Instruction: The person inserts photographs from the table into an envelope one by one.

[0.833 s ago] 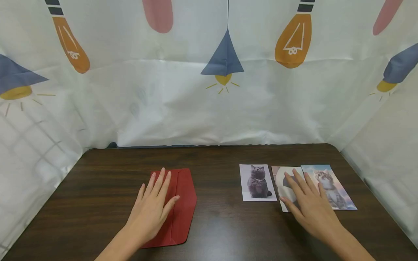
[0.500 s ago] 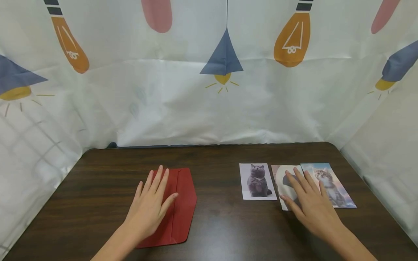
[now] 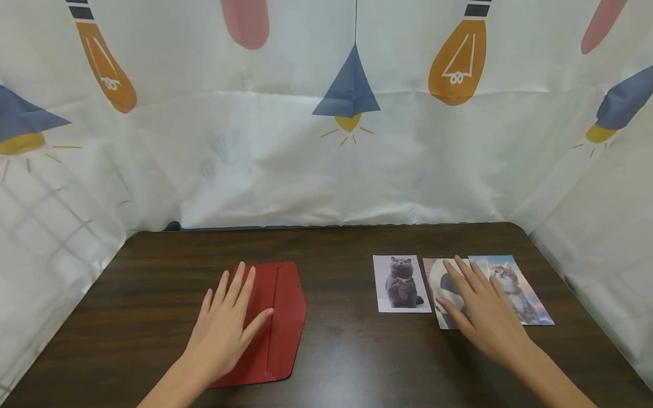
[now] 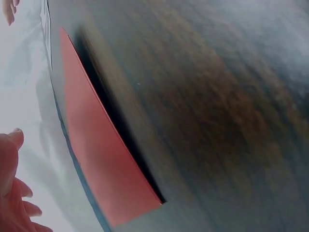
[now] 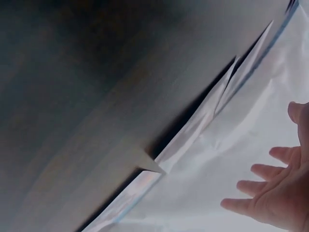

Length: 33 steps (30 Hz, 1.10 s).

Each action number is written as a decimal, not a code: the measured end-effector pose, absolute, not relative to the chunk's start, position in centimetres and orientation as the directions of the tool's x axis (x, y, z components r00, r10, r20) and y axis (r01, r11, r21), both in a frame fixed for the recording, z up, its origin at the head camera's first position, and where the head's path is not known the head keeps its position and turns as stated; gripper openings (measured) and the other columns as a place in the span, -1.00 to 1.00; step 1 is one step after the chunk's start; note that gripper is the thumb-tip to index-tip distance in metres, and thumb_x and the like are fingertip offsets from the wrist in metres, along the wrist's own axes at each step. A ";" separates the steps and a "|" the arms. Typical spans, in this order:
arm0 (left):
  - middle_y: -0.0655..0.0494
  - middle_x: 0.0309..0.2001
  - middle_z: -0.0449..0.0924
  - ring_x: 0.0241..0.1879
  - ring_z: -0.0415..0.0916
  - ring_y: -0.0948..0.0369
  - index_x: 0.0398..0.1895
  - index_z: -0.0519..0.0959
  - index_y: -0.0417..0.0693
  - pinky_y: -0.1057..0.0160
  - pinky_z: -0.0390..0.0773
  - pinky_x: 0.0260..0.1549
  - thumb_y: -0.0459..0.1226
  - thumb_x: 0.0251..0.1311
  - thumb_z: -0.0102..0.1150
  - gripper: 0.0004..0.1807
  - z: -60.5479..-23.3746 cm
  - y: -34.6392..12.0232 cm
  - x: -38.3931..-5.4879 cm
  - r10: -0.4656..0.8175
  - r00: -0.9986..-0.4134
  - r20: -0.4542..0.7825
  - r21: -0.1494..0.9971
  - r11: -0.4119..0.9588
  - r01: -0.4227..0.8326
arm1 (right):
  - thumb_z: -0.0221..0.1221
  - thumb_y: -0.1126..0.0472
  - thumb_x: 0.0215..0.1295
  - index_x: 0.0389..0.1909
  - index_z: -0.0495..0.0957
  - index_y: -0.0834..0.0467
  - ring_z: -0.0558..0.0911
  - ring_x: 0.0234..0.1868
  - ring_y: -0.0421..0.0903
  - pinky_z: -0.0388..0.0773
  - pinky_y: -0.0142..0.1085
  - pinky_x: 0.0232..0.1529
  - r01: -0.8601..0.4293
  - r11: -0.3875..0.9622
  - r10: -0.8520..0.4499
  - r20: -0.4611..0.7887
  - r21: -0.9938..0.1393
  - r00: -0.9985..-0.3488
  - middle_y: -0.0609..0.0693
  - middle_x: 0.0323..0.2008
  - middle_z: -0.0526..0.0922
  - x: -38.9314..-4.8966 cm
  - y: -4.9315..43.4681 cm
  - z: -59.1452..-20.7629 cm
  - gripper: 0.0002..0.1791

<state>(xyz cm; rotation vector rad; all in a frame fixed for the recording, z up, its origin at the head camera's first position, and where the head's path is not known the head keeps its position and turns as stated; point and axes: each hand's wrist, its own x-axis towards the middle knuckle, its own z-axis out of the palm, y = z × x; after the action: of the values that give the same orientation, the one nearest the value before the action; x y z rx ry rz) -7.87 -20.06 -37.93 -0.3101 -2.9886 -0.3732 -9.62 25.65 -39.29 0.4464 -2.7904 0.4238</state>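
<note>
Seen from above, a dark wooden table (image 3: 347, 351) stands against a pale curtain (image 3: 245, 158) printed with lamps and bulbs. A red envelope (image 3: 267, 337) lies flat on the left half of the table; beyond a crease on its right side is a tapered flap (image 3: 289, 323), which looks unfolded and unsealed. The left hand (image 3: 216, 331) is held over the envelope's left part, fingers straight and spread, gripping nothing; the left wrist view shows it apart from the paper. On the right half lie three cat pictures in a row: the grey cat card (image 3: 401, 283), then the middle card (image 3: 449, 289), partly hidden by the right hand (image 3: 487, 317), then the kitten card (image 3: 520, 294) at the far right. The right hand, its fingers likewise extended and holding nothing, is above the middle card and the near left part of the kitten card; the right wrist view shows it clear of both. This reads as a starting or resting moment, with no card lifted and the envelope flat. Whichever item is handled first, the next move would call for lowering a hand and getting fingertips under a thin edge, probably while the other hand steadies the envelope.
</note>
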 end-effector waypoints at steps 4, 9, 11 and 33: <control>-0.26 0.68 -0.02 0.58 -0.04 -0.42 0.70 0.06 -0.15 -0.51 0.06 0.42 0.20 0.49 0.12 -0.04 -38.0 -20.3 -7.8 0.173 -0.977 0.127 0.234 0.952 0.199 | 0.32 -0.02 0.45 0.64 0.21 0.10 0.26 0.53 0.47 0.18 0.48 0.38 -0.367 0.896 -0.281 0.322 -0.250 -0.904 0.35 0.56 0.28 -10.4 25.5 -39.1 -0.16; -0.30 0.65 0.03 0.49 0.08 -0.52 0.69 0.07 -0.16 -0.55 0.19 0.33 0.23 0.43 0.18 0.02 -38.3 -20.5 -7.6 0.142 -0.984 0.108 0.245 0.955 0.165 | 0.38 0.08 0.38 0.58 0.29 0.20 0.36 0.44 0.50 0.34 0.46 0.28 -0.418 0.873 -0.323 0.346 -0.250 -0.881 0.38 0.50 0.35 -11.6 25.0 -38.9 -0.17; -0.32 0.64 0.04 0.44 0.14 -0.54 0.69 0.07 -0.17 -0.54 0.25 0.29 0.23 0.41 0.20 0.03 -38.4 -20.6 -7.5 0.127 -0.987 0.103 0.256 0.955 0.150 | 0.38 0.10 0.39 0.57 0.30 0.22 0.39 0.43 0.50 0.38 0.45 0.25 -0.429 0.866 -0.333 0.343 -0.256 -0.878 0.38 0.49 0.37 -12.1 24.9 -38.9 -0.19; -0.55 0.23 0.37 0.05 0.40 -0.33 0.66 0.12 -0.20 -0.34 0.55 -0.07 0.31 0.30 0.27 0.12 -39.1 -20.8 -6.7 0.009 -1.000 0.018 0.325 0.946 0.015 | 0.29 0.23 0.49 0.42 0.42 0.41 0.58 0.25 0.42 0.54 0.31 0.19 -0.407 0.813 -0.338 0.230 -0.417 -0.912 0.44 0.29 0.54 -16.8 24.3 -39.1 -0.41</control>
<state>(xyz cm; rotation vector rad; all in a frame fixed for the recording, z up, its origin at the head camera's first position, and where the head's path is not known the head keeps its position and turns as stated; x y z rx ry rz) -6.72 -20.81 -39.13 -0.0189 -3.0823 -0.5154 -16.79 24.29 -39.10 0.5894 -2.8516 0.7056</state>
